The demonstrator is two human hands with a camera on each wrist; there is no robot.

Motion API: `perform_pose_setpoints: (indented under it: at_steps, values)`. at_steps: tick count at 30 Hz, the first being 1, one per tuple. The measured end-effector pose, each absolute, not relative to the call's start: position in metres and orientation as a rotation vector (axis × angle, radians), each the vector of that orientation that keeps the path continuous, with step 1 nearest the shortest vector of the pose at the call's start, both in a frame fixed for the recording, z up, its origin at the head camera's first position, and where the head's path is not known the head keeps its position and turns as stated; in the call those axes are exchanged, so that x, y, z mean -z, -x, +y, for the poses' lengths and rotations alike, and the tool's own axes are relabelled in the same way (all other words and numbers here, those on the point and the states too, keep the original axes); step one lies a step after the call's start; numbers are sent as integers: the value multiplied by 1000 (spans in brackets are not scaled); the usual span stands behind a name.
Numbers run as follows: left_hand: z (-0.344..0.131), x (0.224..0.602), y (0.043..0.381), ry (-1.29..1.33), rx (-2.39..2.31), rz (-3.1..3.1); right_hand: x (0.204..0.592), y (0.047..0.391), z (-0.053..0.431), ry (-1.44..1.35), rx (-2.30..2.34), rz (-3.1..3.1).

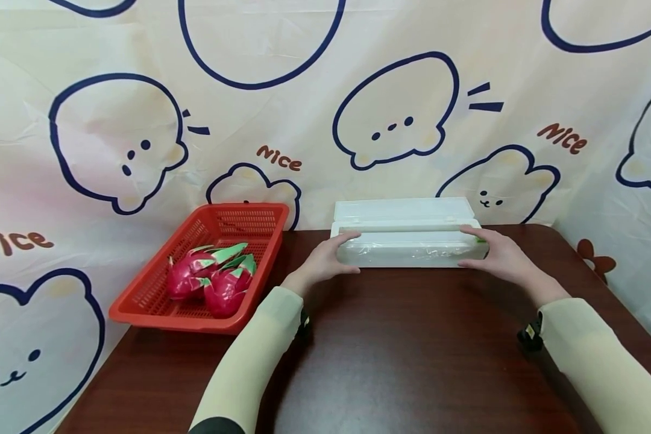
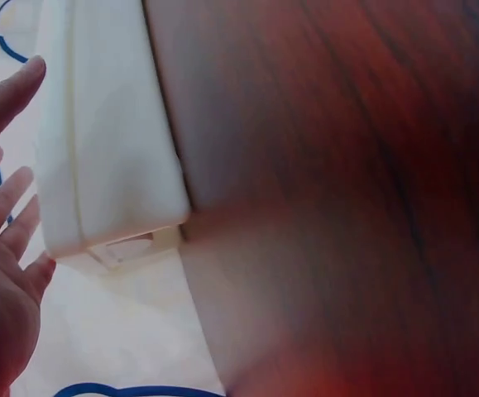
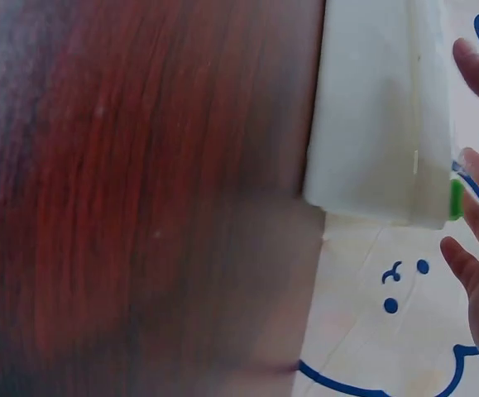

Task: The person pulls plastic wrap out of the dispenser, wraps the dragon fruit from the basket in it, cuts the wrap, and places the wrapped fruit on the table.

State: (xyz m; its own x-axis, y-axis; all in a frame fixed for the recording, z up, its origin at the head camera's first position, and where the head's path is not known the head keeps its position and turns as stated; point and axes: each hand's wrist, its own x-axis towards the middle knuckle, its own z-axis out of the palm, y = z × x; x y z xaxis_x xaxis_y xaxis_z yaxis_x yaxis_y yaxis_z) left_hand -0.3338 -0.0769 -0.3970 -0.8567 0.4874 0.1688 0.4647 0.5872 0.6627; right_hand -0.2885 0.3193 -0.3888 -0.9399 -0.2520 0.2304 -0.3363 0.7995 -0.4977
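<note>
A long white cling film box (image 1: 412,250) stands at the back of the table with its lid (image 1: 404,209) raised behind it. Shiny clear film shows along its front. My left hand (image 1: 328,259) is at the box's left end, thumb and fingers spread apart. At the right end, my right hand (image 1: 496,256) has its fingers spread likewise, beside a small green piece (image 3: 457,199). Both wrist views show the fingers extended around the ends, not curled round the box.
A red plastic basket (image 1: 135,301) on the left of the table holds two dragon fruits (image 1: 228,292). The dark wooden table (image 1: 401,349) reaches back to a cartoon-printed cloth (image 1: 314,120). More of this cloth hangs along the right side.
</note>
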Motion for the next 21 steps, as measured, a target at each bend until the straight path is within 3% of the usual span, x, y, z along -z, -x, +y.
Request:
perform_pose_setpoints:
  at_steps: [21]
  values:
    - [-78,408,347,-750,-1274,2793,405,297,322,-451,-924,-2700]
